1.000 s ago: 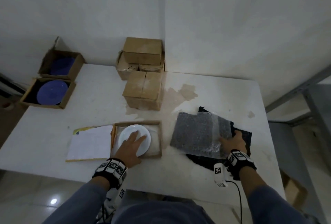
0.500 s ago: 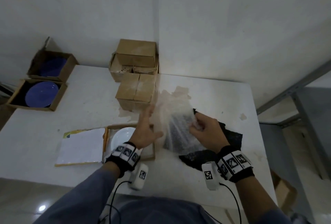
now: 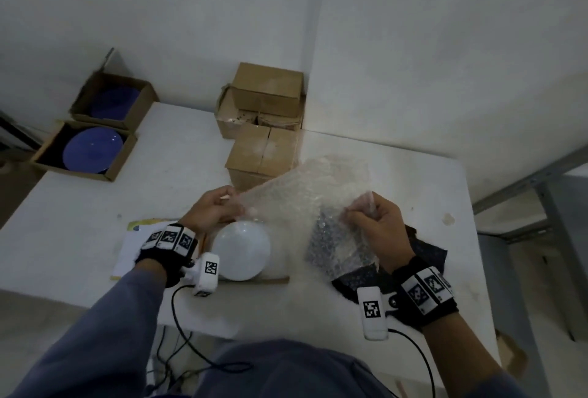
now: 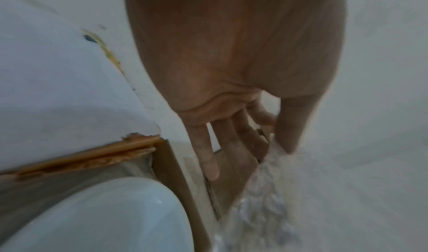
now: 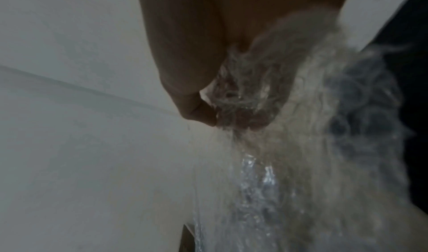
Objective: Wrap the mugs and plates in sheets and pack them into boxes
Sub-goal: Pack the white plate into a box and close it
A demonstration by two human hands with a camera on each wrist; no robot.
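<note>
A clear bubble-wrap sheet (image 3: 305, 194) hangs stretched in the air above the table (image 3: 178, 156). My left hand (image 3: 219, 210) pinches its left edge and my right hand (image 3: 372, 216) pinches its right edge; the wrap (image 5: 277, 146) bunches at the right fingers. Just below my left hand a white plate (image 3: 241, 251) lies in a shallow open cardboard box (image 4: 171, 164). In the left wrist view the plate (image 4: 97, 215) fills the lower left. The sheet hides part of that box.
Dark sheets (image 3: 426, 251) lie on the table under my right hand. Closed cardboard boxes (image 3: 264, 159) are stacked at the back by the wall corner. Two open boxes with blue plates (image 3: 92, 149) stand off the table's left. A white paper pad (image 3: 127, 257) lies left of the box.
My left hand left the white plate and took the sheet's left edge. Both hands lifted the bubble wrap off the dark pile and spread it wider, toward the plate.
</note>
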